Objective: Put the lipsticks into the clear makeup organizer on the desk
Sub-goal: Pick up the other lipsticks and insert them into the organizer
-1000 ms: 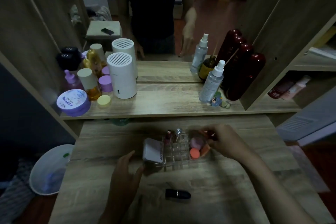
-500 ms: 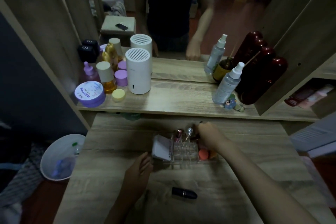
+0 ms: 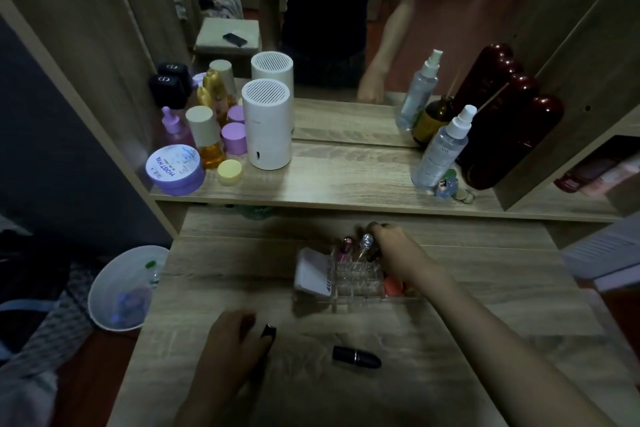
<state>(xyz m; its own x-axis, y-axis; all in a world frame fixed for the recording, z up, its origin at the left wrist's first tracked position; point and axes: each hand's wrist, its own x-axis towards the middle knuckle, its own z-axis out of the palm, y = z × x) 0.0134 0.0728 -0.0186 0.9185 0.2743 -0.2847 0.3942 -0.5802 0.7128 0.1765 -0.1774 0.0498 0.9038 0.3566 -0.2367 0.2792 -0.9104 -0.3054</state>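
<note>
The right hand (image 3: pixel 398 253) reached over the far right corner of the clear organizer (image 3: pixel 356 282), fingers curled downward; whether it gripped anything could not be told. The left hand (image 3: pixel 235 343) rested flat and empty on the surface (image 3: pixel 450 374), fingers spread loosely. One black lipstick (image 3: pixel 356 356) lay on its side just in front of the organizer, its long axis running left to right, slightly tilted, near the left hand's fingertips. Two lipsticks stood upright in the organizer's back row: a pink one (image 3: pixel 345 248) and a silver-topped one (image 3: pixel 365 243). A white compact (image 3: pixel 313 272) leaned at the organizer's left end.
</note>
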